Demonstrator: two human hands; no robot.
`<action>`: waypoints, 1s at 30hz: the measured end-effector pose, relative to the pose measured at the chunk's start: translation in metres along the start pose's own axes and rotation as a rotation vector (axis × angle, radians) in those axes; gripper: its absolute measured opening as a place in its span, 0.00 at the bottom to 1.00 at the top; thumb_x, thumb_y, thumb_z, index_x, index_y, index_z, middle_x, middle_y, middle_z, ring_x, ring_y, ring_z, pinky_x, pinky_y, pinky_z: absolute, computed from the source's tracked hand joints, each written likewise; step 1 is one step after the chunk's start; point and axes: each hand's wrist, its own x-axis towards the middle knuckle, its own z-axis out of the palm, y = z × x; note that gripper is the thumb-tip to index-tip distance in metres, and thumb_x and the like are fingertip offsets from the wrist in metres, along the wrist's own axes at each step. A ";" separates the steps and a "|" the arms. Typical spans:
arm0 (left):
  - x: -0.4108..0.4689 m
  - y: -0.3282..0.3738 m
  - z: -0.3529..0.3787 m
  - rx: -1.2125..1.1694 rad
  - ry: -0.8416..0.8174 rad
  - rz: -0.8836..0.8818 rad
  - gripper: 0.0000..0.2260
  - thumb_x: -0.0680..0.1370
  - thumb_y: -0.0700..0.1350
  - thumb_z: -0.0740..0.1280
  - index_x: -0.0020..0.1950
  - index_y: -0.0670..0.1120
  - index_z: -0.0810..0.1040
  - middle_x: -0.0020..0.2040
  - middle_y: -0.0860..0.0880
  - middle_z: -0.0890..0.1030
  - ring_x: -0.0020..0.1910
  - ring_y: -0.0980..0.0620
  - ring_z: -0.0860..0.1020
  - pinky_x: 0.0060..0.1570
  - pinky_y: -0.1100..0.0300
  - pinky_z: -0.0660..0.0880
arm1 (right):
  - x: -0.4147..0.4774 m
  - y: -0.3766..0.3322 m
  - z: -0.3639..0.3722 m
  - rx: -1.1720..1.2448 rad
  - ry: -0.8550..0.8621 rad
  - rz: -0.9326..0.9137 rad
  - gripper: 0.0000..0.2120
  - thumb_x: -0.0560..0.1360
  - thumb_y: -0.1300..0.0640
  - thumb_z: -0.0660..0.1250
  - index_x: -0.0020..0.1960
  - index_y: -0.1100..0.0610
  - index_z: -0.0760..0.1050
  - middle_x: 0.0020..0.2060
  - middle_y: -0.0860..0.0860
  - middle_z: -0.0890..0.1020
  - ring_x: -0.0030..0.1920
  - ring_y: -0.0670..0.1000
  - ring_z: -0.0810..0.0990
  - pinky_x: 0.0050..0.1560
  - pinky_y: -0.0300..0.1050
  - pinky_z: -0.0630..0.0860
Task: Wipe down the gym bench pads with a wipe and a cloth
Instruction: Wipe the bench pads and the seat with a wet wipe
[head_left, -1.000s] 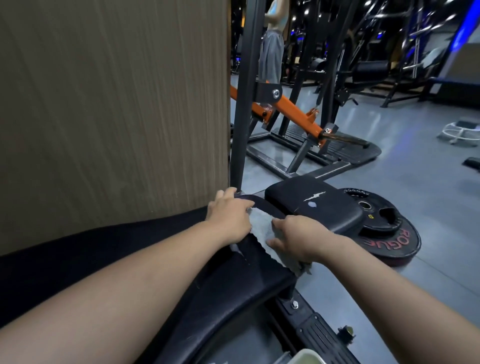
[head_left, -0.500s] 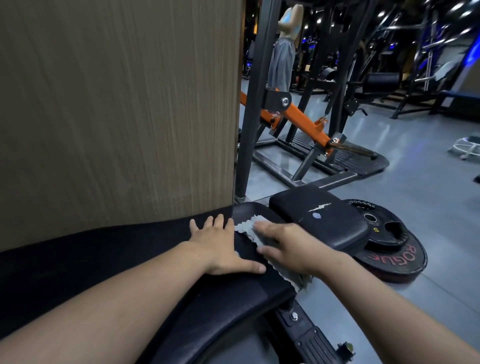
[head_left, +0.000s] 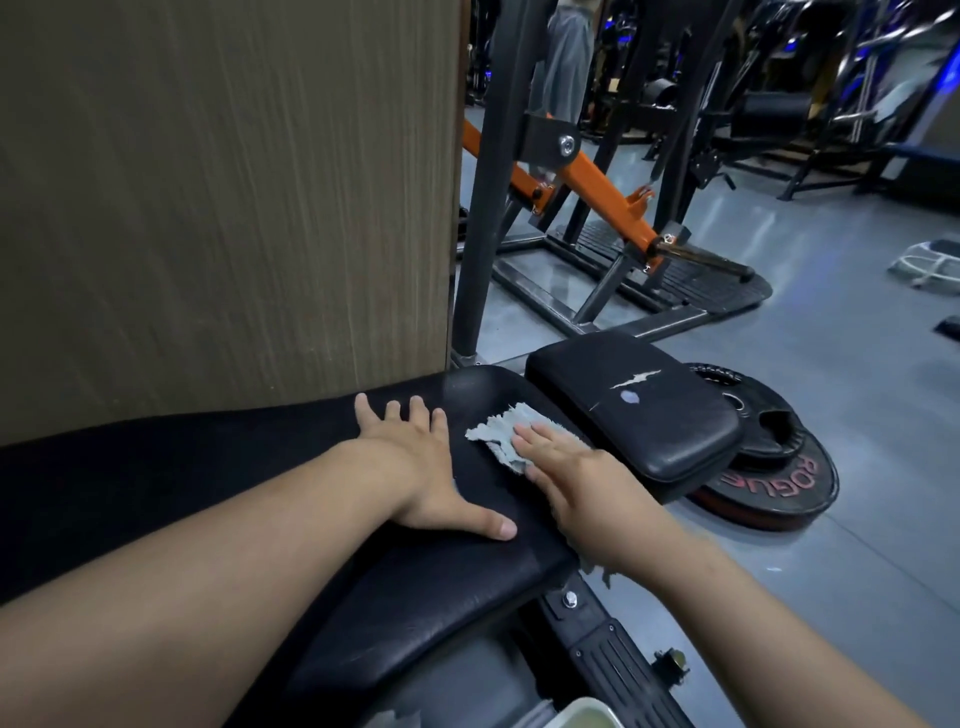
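In the head view, we see the long black bench pad (head_left: 457, 582) running from the left edge to the middle of the frame, with both bare forearms reaching in from the bottom. The left hand (head_left: 421, 467) lies palm down on the pad just left of centre. Its fingers are straight and spread, its thumb is stretched toward the lower right, and it holds nothing. The right hand (head_left: 576, 478), just right of centre, presses flat on the cloth (head_left: 496, 434) with straight fingers rather than gripping it.

The cloth is pale grey-blue with a ragged edge. It lies on the far end of the long pad and pokes out to the upper left from under the right fingertips. It sits between the two hands, close to the gap before the smaller pad (head_left: 639, 415).

That smaller black pad has a scuffed mark on top and sits right of centre, partly covering a black weight plate (head_left: 784, 467) on the grey floor (head_left: 857, 364). A wood-grain panel (head_left: 223, 197) fills the upper left. At top centre, a dark upright post (head_left: 480, 234) stands beside an orange lever arm (head_left: 597, 192).
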 end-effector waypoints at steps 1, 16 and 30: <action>0.000 0.000 0.000 0.003 -0.003 -0.001 0.67 0.57 0.86 0.52 0.80 0.42 0.37 0.81 0.40 0.41 0.80 0.37 0.43 0.72 0.31 0.38 | -0.007 0.002 0.000 0.012 -0.001 -0.011 0.20 0.83 0.56 0.58 0.74 0.55 0.68 0.74 0.47 0.67 0.76 0.43 0.58 0.74 0.32 0.49; -0.003 -0.005 0.002 -0.123 0.127 0.060 0.68 0.52 0.86 0.58 0.80 0.44 0.52 0.77 0.45 0.59 0.76 0.42 0.59 0.68 0.36 0.65 | 0.066 0.011 0.004 -0.135 -0.247 0.099 0.27 0.84 0.45 0.44 0.81 0.51 0.45 0.80 0.47 0.43 0.79 0.49 0.39 0.78 0.47 0.39; -0.008 -0.020 0.016 -0.144 0.302 0.096 0.56 0.59 0.85 0.50 0.79 0.51 0.57 0.76 0.50 0.60 0.73 0.48 0.58 0.66 0.44 0.63 | 0.007 0.009 0.003 -0.147 -0.162 0.072 0.32 0.80 0.38 0.39 0.81 0.49 0.46 0.79 0.42 0.43 0.78 0.43 0.39 0.77 0.43 0.38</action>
